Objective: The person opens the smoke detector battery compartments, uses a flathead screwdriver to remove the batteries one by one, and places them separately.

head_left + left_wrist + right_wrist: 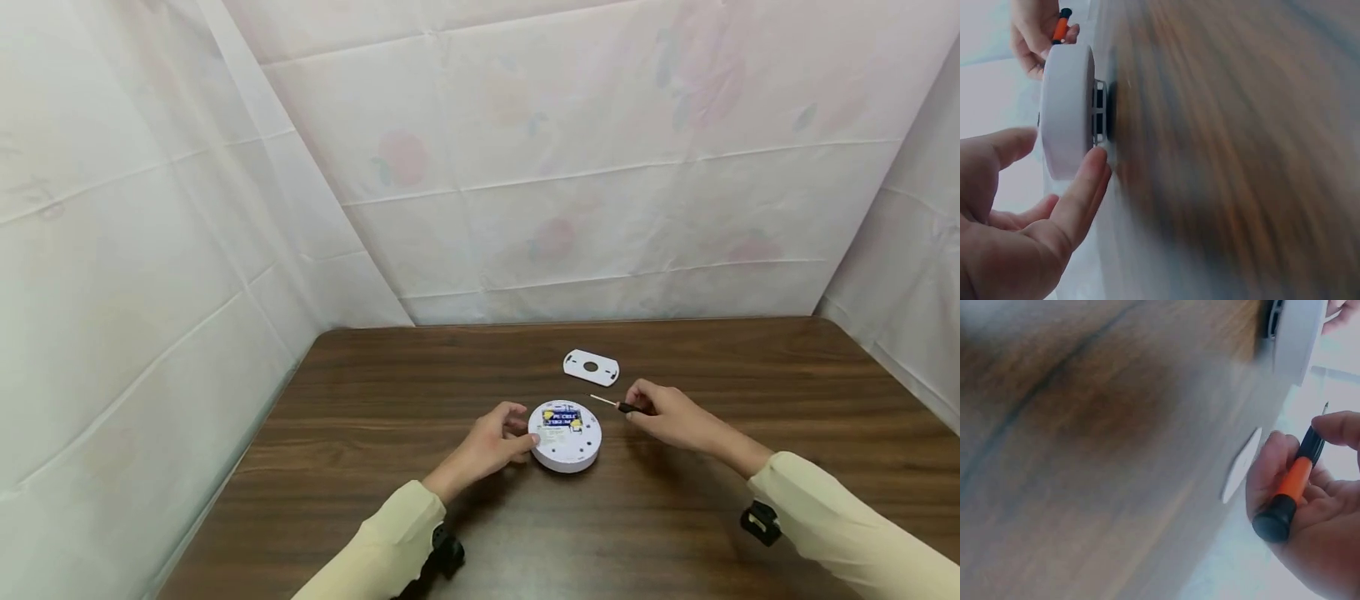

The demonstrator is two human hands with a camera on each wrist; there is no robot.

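A round white device (565, 436) lies on the brown wooden table (675, 517) with a blue and yellow label facing up. My left hand (501, 437) touches its left rim with a fingertip (1094, 161), the other fingers loosely curved; the device (1067, 119) fills the left wrist view. My right hand (663, 412) grips a small screwdriver (611, 404) with an orange and black handle (1291, 490), its thin tip pointing toward the device (1297, 334) from the right, a little apart from it. A flat white mounting plate (591, 367) lies just behind.
The mounting plate (1239, 464) also shows edge-on in the right wrist view. White cloth with a faint flower print (570, 167) closes off the table at the back and on both sides. Bare wood surrounds the device.
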